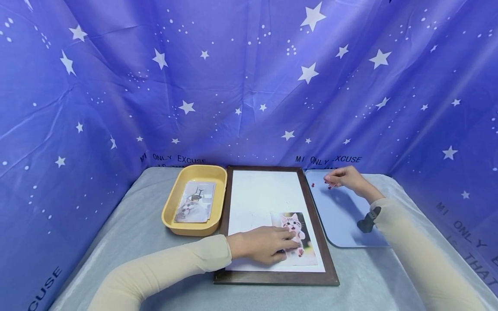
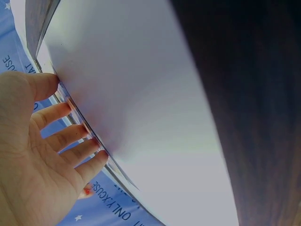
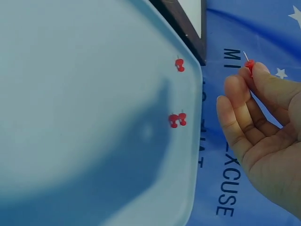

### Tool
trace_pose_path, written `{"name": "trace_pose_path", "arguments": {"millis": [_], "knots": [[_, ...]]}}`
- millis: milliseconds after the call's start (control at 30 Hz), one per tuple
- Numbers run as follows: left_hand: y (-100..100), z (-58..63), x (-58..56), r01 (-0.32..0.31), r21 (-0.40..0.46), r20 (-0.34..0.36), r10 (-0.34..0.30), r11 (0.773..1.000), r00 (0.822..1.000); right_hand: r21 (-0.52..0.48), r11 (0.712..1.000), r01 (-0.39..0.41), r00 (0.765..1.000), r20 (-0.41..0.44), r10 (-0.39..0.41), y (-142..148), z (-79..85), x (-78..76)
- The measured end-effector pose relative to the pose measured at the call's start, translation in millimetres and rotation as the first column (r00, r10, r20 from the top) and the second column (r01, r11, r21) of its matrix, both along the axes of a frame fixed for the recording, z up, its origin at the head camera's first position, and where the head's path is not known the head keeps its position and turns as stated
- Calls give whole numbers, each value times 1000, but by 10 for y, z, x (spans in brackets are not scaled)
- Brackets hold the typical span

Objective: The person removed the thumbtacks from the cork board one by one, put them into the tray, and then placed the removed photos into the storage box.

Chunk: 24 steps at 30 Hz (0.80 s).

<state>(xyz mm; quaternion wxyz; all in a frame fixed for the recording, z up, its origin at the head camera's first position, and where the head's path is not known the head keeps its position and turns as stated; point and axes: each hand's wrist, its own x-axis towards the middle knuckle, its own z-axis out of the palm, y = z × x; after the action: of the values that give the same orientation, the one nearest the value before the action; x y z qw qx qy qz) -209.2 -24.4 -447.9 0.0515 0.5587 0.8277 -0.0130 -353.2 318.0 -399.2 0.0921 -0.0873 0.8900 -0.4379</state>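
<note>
A kitten photo [image 1: 305, 242] lies on the lower right of a white board [image 1: 264, 194] with a dark wooden frame. My left hand [image 1: 266, 245] rests on it, fingers spread and fingertips touching its surface; part of the picture is hidden under them. In the left wrist view the fingertips [image 2: 101, 155] meet the board's white face. Over the far part of a blue tray [image 1: 334, 224], my right hand [image 1: 348, 178] pinches a red push pin [image 3: 249, 66] between thumb and index finger, its metal point outward. Below that hand lie several red push pins [image 3: 179, 65] on the tray.
To the left of the board stands a yellow bin [image 1: 168, 216] with photos [image 1: 194, 205] stacked in it. A grey cloth [image 1: 155, 259] covers the table. Behind everything hangs a blue curtain [image 1: 241, 86] with white stars.
</note>
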Motion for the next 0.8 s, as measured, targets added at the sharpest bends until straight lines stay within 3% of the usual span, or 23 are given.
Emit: {"name": "trace_pose_path", "arguments": {"millis": [200,367,800], "knots": [[-3,1,-8,-1,3,16,1,1000,1000,36,998,43,999,6,-43,-3,-115,-52],[0,-2,-11,2,3,16,-2,1000,1000,5,999,54,998,25,-54,1,-180,-76],[9,-20,-23,0,2,18,0,1000,1000,-33,999,24,999,39,-23,6,-312,-88]]}}
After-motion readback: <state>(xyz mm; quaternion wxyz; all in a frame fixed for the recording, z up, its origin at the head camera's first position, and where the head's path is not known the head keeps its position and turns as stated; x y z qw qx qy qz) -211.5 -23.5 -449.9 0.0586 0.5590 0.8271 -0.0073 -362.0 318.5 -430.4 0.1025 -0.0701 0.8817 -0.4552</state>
